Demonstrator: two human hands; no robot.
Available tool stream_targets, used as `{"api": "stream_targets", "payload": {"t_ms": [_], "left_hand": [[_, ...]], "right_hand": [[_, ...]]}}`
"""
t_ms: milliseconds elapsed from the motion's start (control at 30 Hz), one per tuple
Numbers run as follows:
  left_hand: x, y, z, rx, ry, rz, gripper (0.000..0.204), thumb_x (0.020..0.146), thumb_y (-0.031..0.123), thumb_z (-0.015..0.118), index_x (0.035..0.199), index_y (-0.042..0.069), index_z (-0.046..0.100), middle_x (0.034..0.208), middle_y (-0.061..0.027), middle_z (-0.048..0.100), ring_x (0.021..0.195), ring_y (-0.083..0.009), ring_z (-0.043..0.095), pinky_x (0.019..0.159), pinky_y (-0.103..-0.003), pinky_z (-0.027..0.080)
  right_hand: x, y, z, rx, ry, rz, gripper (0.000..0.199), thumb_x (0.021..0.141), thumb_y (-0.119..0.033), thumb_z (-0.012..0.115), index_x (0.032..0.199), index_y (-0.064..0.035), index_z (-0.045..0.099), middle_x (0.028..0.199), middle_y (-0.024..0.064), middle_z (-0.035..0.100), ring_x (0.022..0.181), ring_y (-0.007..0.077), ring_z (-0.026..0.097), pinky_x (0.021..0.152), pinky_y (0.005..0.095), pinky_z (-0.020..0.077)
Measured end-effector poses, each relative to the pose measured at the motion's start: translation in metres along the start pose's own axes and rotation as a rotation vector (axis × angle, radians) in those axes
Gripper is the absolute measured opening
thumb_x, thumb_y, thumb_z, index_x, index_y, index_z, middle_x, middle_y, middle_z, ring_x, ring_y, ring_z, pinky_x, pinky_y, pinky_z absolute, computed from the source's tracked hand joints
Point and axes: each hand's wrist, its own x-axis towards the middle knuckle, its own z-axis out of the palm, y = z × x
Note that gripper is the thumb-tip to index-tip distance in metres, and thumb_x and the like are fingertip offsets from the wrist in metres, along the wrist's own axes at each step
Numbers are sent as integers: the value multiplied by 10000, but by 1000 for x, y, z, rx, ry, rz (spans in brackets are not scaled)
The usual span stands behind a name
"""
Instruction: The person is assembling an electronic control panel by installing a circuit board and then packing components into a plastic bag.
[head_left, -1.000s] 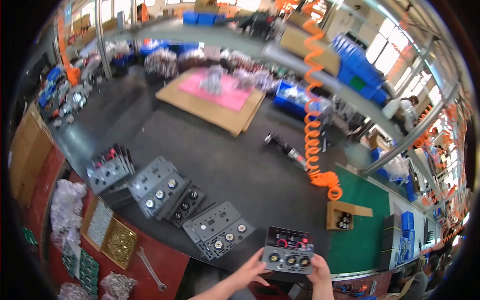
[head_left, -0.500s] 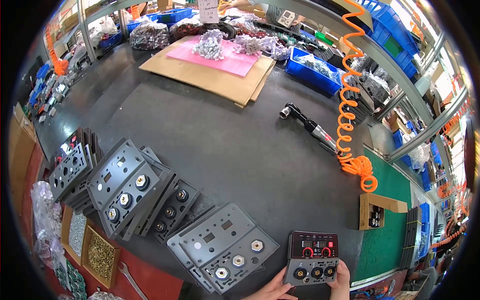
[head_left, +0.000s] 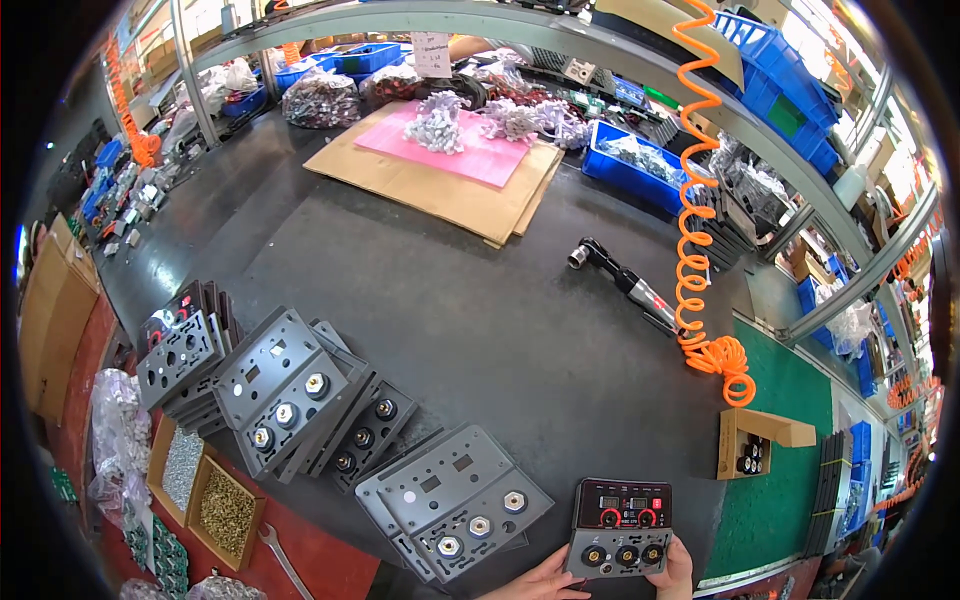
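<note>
At the near right edge of the table I hold a front panel (head_left: 612, 536) by its lower sides. Its upper half is dark, with two small displays and red-ringed dials; its lower half is grey metal with three round sockets. My left hand (head_left: 541, 581) grips the lower left corner, while my right hand (head_left: 677, 568) closes on the lower right side. Just left of it lies a small stack of bare grey metal panels (head_left: 436, 487), the top one fitted with three hex-nut sockets. Further left lean more grey panels (head_left: 268, 366), several carrying the same sockets.
An air ratchet (head_left: 626, 285) lies near a coiled orange hose (head_left: 692, 262). Beyond are cardboard sheets (head_left: 400, 205) and a blue bin (head_left: 632, 180). A small carton (head_left: 732, 440) stands at right. Lower left are a box of brass parts (head_left: 222, 512) and a wrench (head_left: 284, 560).
The view has shifted slightly, so the table's contents appear lower and mostly further right. Both hands keep hold of the front panel, which now looks a little more upright.
</note>
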Motion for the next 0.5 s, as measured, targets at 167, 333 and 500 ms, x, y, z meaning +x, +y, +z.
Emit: {"api": "stream_targets", "payload": {"t_ms": [167,333,500], "left_hand": [[0,-8,-10,-13,-14,15,613,935,152,482,1448,147,147,1458,-91,232,1279,-269,350,923,-445,443],[-1,12,6,58,-13,-38,601,937,142,470,1445,129,150,1448,-121,244,1281,-278,348,929,-457,441],[7,1,-2,-61,-4,1,607,935,137,472,1445,122,142,1439,-133,260,1292,-293,331,943,-484,426]], "right_hand": [[1,-9,34,-53,54,81,408,835,-181,637,1177,1,508,1047,95,608,909,197,596,757,341,502],[-4,-4,-4,-1,102,114,615,753,-239,720,1241,24,453,1165,142,565,1052,255,559,865,397,480],[-1,-11,8,-14,68,139,631,738,-251,731,1230,35,460,1172,151,561,1051,264,559,869,396,477]]}}
